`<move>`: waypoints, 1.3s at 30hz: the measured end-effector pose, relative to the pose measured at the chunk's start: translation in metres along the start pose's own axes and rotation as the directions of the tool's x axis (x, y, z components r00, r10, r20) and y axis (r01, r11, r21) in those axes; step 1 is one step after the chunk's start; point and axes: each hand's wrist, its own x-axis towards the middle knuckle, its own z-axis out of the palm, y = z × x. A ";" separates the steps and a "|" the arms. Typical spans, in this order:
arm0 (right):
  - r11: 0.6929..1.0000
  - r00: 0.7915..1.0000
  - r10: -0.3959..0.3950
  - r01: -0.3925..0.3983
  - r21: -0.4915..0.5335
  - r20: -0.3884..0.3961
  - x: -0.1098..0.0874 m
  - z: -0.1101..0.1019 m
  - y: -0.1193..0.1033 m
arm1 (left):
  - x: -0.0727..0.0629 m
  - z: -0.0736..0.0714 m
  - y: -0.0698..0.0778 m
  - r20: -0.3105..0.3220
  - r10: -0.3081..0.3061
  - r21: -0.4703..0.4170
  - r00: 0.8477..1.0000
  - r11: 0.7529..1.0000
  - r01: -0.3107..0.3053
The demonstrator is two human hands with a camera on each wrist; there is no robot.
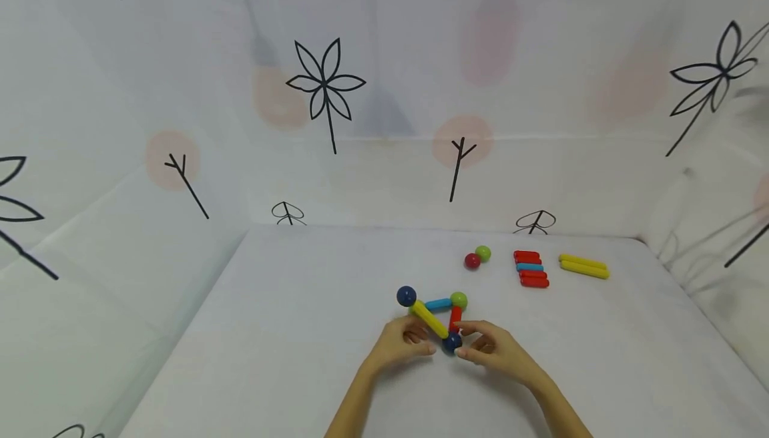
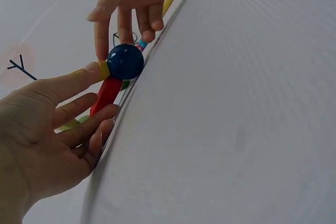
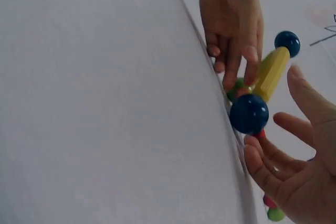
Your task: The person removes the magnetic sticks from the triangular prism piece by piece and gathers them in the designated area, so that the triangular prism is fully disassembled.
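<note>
Between the hands stands a frame of coloured rods and balls. A near dark blue ball joins a red rod and a yellow rod. The yellow rod slants upward to another dark blue ball. Behind, a light blue rod meets a green ball; a second green ball is partly hidden by the yellow rod. My left hand is beside the frame, its thumb overlapping the yellow rod's end in the left wrist view. My right hand has loosely bent fingers around the near ball and red rod, thumb apart from the yellow rod.
Farther back on the white table lie a red ball and a loose green ball. To their right is a row of short red rods with one blue rod, then two yellow rods. Patterned cloth hangs behind.
</note>
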 end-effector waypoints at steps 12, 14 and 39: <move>0.985 0.985 -0.114 0.096 -0.141 -0.128 0.013 0.027 -0.002 | -0.001 0.014 0.000 -0.088 0.063 0.046 0.994 0.997 -0.059; 0.979 0.979 -0.136 0.110 -0.171 -0.151 0.016 0.031 -0.003 | -0.001 0.014 0.000 -0.115 0.064 0.047 0.991 0.997 -0.059; 0.875 0.878 -0.117 -0.129 -0.466 -0.464 0.030 0.025 -0.006 | -0.001 0.017 0.004 -0.311 -0.036 0.112 0.950 0.991 0.075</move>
